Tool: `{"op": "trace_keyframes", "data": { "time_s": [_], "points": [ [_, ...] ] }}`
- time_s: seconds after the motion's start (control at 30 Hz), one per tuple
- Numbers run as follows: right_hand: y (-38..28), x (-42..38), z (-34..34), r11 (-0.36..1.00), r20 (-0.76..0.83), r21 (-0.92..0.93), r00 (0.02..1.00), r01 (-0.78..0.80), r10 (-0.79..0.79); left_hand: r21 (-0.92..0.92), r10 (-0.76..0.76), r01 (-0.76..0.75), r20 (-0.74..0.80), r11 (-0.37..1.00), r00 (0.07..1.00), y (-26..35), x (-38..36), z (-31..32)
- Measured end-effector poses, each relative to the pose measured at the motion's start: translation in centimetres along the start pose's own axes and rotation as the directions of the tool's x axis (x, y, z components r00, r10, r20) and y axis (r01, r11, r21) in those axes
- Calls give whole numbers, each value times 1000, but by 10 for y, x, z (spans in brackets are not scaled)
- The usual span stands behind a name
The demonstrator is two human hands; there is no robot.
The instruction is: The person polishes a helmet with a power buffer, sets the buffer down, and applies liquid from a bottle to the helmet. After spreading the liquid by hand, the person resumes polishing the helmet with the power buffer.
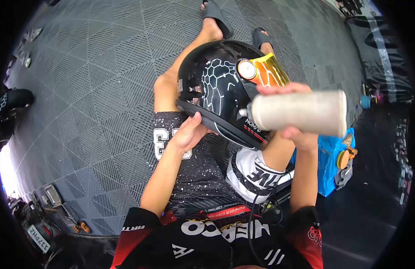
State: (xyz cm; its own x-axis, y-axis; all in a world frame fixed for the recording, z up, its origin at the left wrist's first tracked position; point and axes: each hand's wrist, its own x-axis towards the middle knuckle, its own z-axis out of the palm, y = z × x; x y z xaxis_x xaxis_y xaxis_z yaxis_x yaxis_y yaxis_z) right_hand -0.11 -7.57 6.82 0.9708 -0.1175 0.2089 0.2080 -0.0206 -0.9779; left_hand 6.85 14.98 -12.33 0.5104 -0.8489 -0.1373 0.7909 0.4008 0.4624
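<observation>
A glossy black motorcycle helmet [203, 80] with a white cracked-cell pattern lies on its side across the lap. Its orange-yellow mirrored visor [271, 71] faces the upper right. My left hand [188, 134] grips the helmet's lower rim, thumb outside and the other fingers partly hidden beneath. In my right hand [301, 136] is a cream-white bottle [301, 112], tilted sideways, slightly blurred. Its small nozzle points left, close over the helmet's side near the "NOMAD" lettering. Fingers wrap the bottle from behind, with their tips showing above and below it.
Grey ribbed floor tiles [104, 89] surround the legs. To the right stands a blue bag [328, 166] with an orange-lidded item [343, 159] beside it. A motorcycle with a number plate [39, 238] is at the lower left; a dark tyre [19, 98] shows at the left edge.
</observation>
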Motion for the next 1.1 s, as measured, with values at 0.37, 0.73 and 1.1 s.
{"op": "trace_keyframes", "data": {
  "time_s": [0.37, 0.73, 1.1],
  "points": [
    [2, 3, -8, 998, -26, -56, 999, 39, -41, 30, -13, 12, 26, 999, 1000, -1, 2, -1],
    [11, -19, -36, 971, -372, 221, 928, 95, -7, -25, -20, 19, -40, 1000, 999, -4, -3, -10],
    [73, -393, -127, 720, -837, 547, -270, -427, 476, -37, 103, -119, -293, 992, 951, 5, -17, -16]
  ]
}}
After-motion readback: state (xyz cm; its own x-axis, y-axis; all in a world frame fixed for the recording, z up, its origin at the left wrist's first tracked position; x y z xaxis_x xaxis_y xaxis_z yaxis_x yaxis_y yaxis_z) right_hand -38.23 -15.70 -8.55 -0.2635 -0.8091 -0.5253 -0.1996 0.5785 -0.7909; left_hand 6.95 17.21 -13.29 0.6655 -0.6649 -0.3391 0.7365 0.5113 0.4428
